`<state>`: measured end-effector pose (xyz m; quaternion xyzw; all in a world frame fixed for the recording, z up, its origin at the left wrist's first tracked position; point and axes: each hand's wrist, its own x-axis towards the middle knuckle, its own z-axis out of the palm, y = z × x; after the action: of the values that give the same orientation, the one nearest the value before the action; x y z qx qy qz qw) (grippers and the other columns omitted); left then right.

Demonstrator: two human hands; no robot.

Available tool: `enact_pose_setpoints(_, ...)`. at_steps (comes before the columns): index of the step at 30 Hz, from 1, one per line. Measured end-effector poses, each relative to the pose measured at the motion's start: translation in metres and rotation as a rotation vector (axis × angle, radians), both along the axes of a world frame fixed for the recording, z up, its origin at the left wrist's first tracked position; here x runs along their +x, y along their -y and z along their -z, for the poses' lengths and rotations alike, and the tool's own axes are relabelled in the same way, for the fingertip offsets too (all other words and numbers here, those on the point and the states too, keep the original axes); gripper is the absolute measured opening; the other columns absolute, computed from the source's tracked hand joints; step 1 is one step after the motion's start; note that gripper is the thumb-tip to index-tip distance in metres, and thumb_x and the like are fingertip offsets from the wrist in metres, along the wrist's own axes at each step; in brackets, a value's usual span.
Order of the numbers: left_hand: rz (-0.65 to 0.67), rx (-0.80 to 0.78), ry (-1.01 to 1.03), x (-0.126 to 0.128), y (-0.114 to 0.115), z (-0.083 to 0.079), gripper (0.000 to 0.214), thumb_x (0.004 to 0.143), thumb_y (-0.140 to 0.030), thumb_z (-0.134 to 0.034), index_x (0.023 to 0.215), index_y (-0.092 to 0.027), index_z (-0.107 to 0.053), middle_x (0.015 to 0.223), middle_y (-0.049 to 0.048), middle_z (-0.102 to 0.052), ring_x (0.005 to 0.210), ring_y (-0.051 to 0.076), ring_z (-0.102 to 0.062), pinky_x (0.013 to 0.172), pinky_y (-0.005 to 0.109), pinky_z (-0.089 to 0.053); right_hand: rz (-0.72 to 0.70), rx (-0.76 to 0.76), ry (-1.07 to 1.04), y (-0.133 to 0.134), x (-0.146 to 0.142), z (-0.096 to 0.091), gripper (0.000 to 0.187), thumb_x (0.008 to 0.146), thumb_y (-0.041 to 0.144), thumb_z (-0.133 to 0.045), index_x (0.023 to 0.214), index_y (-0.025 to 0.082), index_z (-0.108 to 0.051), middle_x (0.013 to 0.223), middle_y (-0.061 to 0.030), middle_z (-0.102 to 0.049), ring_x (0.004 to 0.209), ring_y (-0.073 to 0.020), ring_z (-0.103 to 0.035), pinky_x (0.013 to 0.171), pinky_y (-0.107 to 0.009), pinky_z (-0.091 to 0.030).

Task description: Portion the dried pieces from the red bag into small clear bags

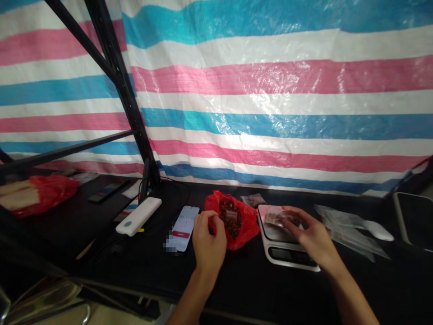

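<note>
A red plastic bag [248,232] lies spread at its mouth, with small dark brown pieces [233,221] and a small label or packet inside. My left hand [210,239] is at its left edge, fingers curled together; whether anything is between them is hidden. To the right stands a white kitchen scale [270,253] with a dark display. On its plate sits a small clear plastic bag [275,219] of brown contents, gripped by the thumb and fingers of my right hand [314,239].
Left of the red bag are a phone [184,225] with a lit screen and a white power bank [139,216]. Another small filled bag [253,200] lies behind the scale. Flat clear bags [352,230] and a white mouse-like object [379,230] are at right. A black metal post [130,101] rises at left.
</note>
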<state>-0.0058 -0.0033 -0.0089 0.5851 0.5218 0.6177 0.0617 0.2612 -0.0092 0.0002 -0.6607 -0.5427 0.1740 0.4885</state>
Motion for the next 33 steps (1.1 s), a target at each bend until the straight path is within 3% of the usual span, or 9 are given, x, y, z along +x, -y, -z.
enact_pose_setpoints(5, -0.009, -0.008, 0.013, -0.011, -0.001, 0.004, 0.012, 0.092, -0.019, -0.053, 0.086, -0.022, -0.062, 0.081, 0.0011, -0.063, 0.078, 0.019, -0.059, 0.074, 0.031, -0.048, 0.189, 0.107, 0.328, 0.0, 0.008, 0.01, 0.039, 0.072, 0.048, -0.059, 0.101, 0.03, -0.079, 0.111, -0.0083, -0.077, 0.12, -0.042, -0.061, 0.106, -0.068, -0.034)
enact_pose_setpoints(10, -0.022, -0.004, 0.02, -0.018, -0.001, 0.006, 0.012, 0.092, -0.022, -0.053, 0.085, -0.021, -0.064, 0.08, 0.0012, -0.064, 0.075, 0.018, -0.06, 0.071, 0.03, -0.048, 0.27, 0.305, 0.36, 0.005, 0.003, 0.005, 0.037, 0.081, 0.043, -0.052, 0.104, 0.028, -0.076, 0.11, -0.0091, -0.076, 0.117, -0.0377, -0.064, 0.105, -0.063, -0.038)
enact_pose_setpoints(13, 0.035, -0.02, 0.028, -0.019, -0.001, 0.006, 0.012, 0.092, -0.021, -0.053, 0.086, -0.021, -0.064, 0.077, 0.0001, -0.064, 0.07, 0.016, -0.06, 0.067, 0.027, -0.048, 0.291, 0.376, 0.347, 0.006, -0.001, 0.005, 0.033, 0.082, 0.039, -0.05, 0.097, 0.026, -0.076, 0.103, -0.0092, -0.077, 0.111, -0.0356, -0.068, 0.104, -0.06, -0.041)
enact_pose_setpoints(21, 0.16, -0.016, -0.003, -0.014, 0.006, 0.003, 0.012, 0.093, -0.02, -0.053, 0.088, -0.02, -0.064, 0.07, -0.0027, -0.062, 0.06, 0.012, -0.058, 0.058, 0.021, -0.047, 0.3, 0.363, 0.38, 0.009, -0.012, -0.001, 0.032, 0.081, 0.033, -0.048, 0.09, 0.025, -0.078, 0.097, -0.0089, -0.078, 0.11, -0.034, -0.069, 0.106, -0.058, -0.035)
enact_pose_setpoints(33, 0.21, 0.084, 0.006, 0.015, 0.018, -0.006, 0.013, 0.093, -0.016, -0.052, 0.087, -0.022, -0.062, 0.061, -0.0058, -0.061, 0.049, 0.009, -0.058, 0.049, 0.017, -0.044, 0.321, 0.285, 0.396, 0.012, -0.002, 0.007, 0.04, 0.085, 0.045, -0.048, 0.093, 0.024, -0.08, 0.099, -0.011, -0.079, 0.11, -0.0351, -0.068, 0.102, -0.056, -0.033)
